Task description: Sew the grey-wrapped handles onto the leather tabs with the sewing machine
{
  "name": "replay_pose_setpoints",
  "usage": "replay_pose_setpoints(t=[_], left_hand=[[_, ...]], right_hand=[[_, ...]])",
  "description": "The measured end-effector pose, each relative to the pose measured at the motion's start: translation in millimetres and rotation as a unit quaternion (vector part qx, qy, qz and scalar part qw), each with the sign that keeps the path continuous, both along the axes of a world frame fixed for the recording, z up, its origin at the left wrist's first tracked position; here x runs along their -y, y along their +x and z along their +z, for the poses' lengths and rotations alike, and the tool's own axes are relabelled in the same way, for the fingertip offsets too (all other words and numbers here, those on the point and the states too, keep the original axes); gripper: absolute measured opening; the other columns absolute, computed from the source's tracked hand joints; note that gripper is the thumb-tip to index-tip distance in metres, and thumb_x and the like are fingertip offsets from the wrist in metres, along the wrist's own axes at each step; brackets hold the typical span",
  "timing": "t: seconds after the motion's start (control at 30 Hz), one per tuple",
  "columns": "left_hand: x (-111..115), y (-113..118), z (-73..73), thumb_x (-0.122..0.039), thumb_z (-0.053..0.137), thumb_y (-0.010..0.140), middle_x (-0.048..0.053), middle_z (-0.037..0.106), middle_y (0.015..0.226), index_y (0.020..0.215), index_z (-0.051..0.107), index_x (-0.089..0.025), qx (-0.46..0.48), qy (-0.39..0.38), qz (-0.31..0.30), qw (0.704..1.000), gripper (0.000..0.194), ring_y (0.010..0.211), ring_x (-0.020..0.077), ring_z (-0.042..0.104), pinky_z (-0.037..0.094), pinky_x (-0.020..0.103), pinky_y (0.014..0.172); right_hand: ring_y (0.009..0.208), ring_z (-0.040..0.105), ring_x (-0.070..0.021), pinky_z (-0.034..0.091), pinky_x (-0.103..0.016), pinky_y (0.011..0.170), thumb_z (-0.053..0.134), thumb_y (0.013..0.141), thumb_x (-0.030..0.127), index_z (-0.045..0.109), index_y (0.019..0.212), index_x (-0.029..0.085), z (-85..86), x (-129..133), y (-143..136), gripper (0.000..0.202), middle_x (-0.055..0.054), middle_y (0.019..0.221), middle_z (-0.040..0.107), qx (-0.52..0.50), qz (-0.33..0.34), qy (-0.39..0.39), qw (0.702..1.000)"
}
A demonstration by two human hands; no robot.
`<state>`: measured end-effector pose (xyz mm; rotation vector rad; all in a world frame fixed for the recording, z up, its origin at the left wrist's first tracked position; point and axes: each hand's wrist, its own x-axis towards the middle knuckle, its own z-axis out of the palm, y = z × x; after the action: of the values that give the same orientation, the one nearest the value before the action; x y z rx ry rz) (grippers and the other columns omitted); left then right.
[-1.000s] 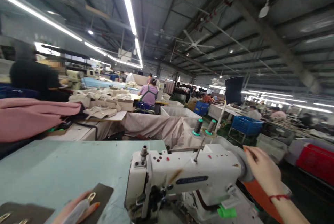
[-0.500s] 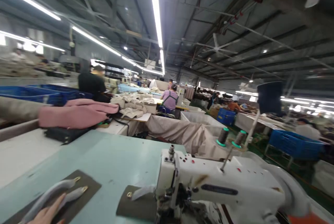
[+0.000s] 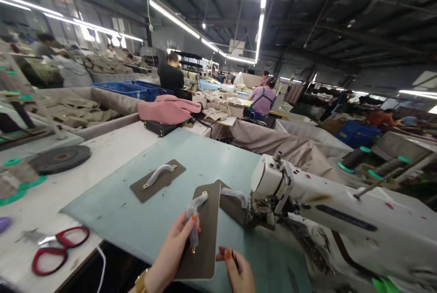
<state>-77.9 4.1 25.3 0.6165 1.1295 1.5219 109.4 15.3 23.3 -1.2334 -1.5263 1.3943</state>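
Note:
My left hand is closed round the wrapped handle of a dark grey-brown panel, which is lifted and tilted above the pale green work surface. Beside the panel's lower right edge is my right hand, its fingers curled round a small dark, thin tool. A second panel with a wrapped handle and gold rings lies flat to the left. Another panel lies partly behind the held one, its right end at the head of the white sewing machine.
Red-handled scissors and a dark tape roll are on the white table at left. Pink cloth rests on a black case behind. Thread cones stand behind the machine. Several people sit further back.
The view has turned left and down. One panel is now raised in my left hand, while another stays on the surface. My right hand has come into view.

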Motion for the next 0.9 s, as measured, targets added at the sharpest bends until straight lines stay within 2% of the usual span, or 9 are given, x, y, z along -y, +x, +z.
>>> replay_pose_setpoints(t=[0.07, 0.13, 0.27, 0.37, 0.5, 0.6, 0.73, 0.83, 0.9], left_hand=[[5, 11, 8.7, -0.048, 0.059, 0.081, 0.0, 0.059, 0.079, 0.108, 0.058, -0.023, 0.035, 0.004, -0.017, 0.999, 0.037, 0.071, 0.0158, 0.057, 0.048, 0.025, 0.066], [7, 18, 13.4, -0.046, 0.06, 0.082, 0.0, 0.06, 0.081, 0.108, 0.057, -0.023, 0.05, 0.003, -0.027, 0.998, 0.035, 0.072, 0.0155, 0.057, 0.049, 0.025, 0.068], [7, 21, 19.3, -0.047, 0.063, 0.079, 0.0, 0.063, 0.086, 0.109, 0.057, -0.022, 0.032, -0.012, -0.003, 0.999, 0.04, 0.08, 0.0165, 0.059, 0.049, 0.024, 0.073], [11, 16, 21.5, -0.049, 0.065, 0.076, 0.003, 0.064, 0.108, 0.112, 0.056, -0.023, -0.025, -0.023, 0.01, 0.999, 0.046, 0.1, 0.0218, 0.058, 0.048, 0.027, 0.084], [23, 17, 15.7, -0.051, 0.067, 0.073, 0.005, 0.057, 0.127, 0.123, 0.05, -0.025, -0.023, -0.075, -0.06, 0.995, 0.059, 0.12, 0.0274, 0.049, 0.045, 0.034, 0.096], [29, 27, 7.3, -0.05, 0.066, 0.075, 0.005, 0.058, 0.127, 0.124, 0.049, -0.025, 0.085, -0.105, -0.103, 0.985, 0.058, 0.119, 0.0282, 0.051, 0.048, 0.036, 0.094], [28, 42, 3.1, -0.051, 0.06, 0.077, 0.004, 0.052, 0.134, 0.121, 0.052, -0.028, 0.133, -0.086, -0.046, 0.986, 0.05, 0.125, 0.03, 0.046, 0.05, 0.039, 0.093], [27, 48, 7.8, -0.052, 0.061, 0.075, 0.004, 0.051, 0.134, 0.116, 0.056, -0.029, 0.132, -0.081, -0.031, 0.987, 0.048, 0.124, 0.0325, 0.046, 0.051, 0.042, 0.091], [29, 50, 11.6, -0.051, 0.063, 0.072, 0.004, 0.054, 0.131, 0.112, 0.059, -0.028, 0.159, -0.084, -0.031, 0.983, 0.046, 0.123, 0.0331, 0.047, 0.051, 0.042, 0.092]], right_hand=[[0.04, 0.042, -0.0111, 0.036, -0.023, 0.038, 0.043, 0.073, 0.078, 0.066, 0.082, 0.015, -0.1, -3, -4, 0.067, -0.003, 0.055, 0.056, -0.039, 0.007, -0.051, 0.998], [0.039, 0.03, -0.0068, 0.028, -0.02, 0.037, 0.048, 0.074, 0.074, 0.061, 0.075, 0.014, 4.7, -5, -7, 0.061, 0.002, 0.05, 0.046, -0.06, 0.032, -0.073, 0.995], [0.055, 0.04, -0.0093, 0.034, -0.02, 0.051, 0.059, 0.078, 0.057, 0.056, 0.069, 0.014, 21.0, -6, -9, 0.044, 0.001, 0.061, 0.049, -0.075, 0.062, -0.055, 0.994], [0.056, 0.037, -0.0093, 0.031, -0.02, 0.05, 0.055, 0.082, 0.053, 0.054, 0.066, 0.014, 32.0, -9, -8, 0.043, 0.002, 0.06, 0.046, -0.043, 0.06, -0.029, 0.997], [0.056, 0.035, -0.0089, 0.029, -0.02, 0.05, 0.051, 0.087, 0.049, 0.053, 0.062, 0.014, 51.2, -16, -10, 0.042, 0.003, 0.059, 0.042, 0.007, 0.093, 0.026, 0.995], [0.066, 0.048, -0.0125, 0.039, -0.021, 0.061, 0.046, 0.091, 0.046, 0.063, 0.078, 0.015, 69.0, -16, -14, 0.038, 0.0, 0.067, 0.052, -0.014, 0.15, 0.037, 0.988], [0.099, 0.055, -0.0203, 0.044, -0.027, 0.087, 0.057, 0.084, 0.05, 0.058, 0.12, 0.024, 74.4, -4, -16, 0.045, -0.005, 0.106, 0.06, -0.07, 0.182, 0.046, 0.98], [0.098, 0.056, -0.0217, 0.047, -0.026, 0.082, 0.073, 0.07, 0.049, 0.051, 0.127, 0.026, 64.1, 7, -16, 0.065, -0.006, 0.114, 0.057, -0.017, 0.157, 0.073, 0.985], [0.095, 0.056, -0.0217, 0.047, -0.026, 0.078, 0.077, 0.067, 0.044, 0.051, 0.126, 0.024, 58.7, 11, -16, 0.067, -0.006, 0.11, 0.057, 0.029, 0.134, 0.098, 0.986]])
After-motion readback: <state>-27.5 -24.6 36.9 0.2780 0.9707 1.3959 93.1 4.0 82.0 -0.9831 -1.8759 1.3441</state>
